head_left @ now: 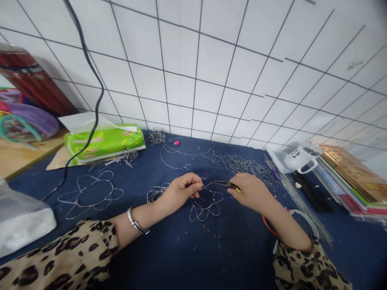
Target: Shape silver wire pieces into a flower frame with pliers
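Observation:
Between thumb and fingers my left hand (183,191) pinches the edge of a small flower-shaped wire frame (205,209), which has looped petals and tiny pink beads. My right hand (252,191) is wrapped round a pair of pliers (225,184) with a yellow handle, most of which the palm hides. The dark jaws point left toward the wire frame, just right of my left fingertips; whether they touch the wire I cannot tell. Behind my left wrist lies a coil of wire (155,194). A larger wire flower (95,193) rests flat at the left.
Tangled wire (248,165) lies behind my right hand, with straight wires (305,205) to its right. A white mug (305,157) and books (347,177) stand at the right. A green tissue pack (105,143), a black cable (98,100) and a plastic bag (24,221) are left.

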### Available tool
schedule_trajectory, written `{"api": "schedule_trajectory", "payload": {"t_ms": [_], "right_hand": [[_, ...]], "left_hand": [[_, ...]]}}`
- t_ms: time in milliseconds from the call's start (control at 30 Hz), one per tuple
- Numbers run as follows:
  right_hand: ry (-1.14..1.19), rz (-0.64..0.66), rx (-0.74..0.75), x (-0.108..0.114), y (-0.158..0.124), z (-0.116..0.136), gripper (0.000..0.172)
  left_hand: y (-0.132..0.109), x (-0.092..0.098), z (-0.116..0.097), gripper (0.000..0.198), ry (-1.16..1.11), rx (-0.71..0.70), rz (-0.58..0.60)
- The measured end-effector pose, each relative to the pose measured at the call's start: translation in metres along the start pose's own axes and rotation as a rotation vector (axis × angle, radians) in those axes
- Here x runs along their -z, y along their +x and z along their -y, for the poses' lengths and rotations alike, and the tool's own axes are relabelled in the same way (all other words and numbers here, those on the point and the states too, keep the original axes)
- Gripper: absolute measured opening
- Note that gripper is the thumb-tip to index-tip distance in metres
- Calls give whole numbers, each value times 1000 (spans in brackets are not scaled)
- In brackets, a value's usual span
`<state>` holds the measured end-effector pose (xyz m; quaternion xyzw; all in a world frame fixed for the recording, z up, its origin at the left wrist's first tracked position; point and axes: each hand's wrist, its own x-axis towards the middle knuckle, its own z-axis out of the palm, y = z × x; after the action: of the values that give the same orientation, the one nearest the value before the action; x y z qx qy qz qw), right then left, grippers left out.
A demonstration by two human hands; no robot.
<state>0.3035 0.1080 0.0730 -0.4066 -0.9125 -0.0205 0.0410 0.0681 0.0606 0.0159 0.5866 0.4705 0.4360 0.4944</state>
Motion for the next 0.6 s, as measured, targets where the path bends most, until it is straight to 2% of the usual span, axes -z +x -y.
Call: {"api": "schedule_trajectory", "payload": {"t_ms": [467,600], "right_hand": [[-47,-15,61,-2,-1,6,11],[-34,-42,4,-2,0,5,13]], "left_hand": [[-1,1,0,18,-27,47,-26],[-1,1,1,19,-53,52,-25]]}}
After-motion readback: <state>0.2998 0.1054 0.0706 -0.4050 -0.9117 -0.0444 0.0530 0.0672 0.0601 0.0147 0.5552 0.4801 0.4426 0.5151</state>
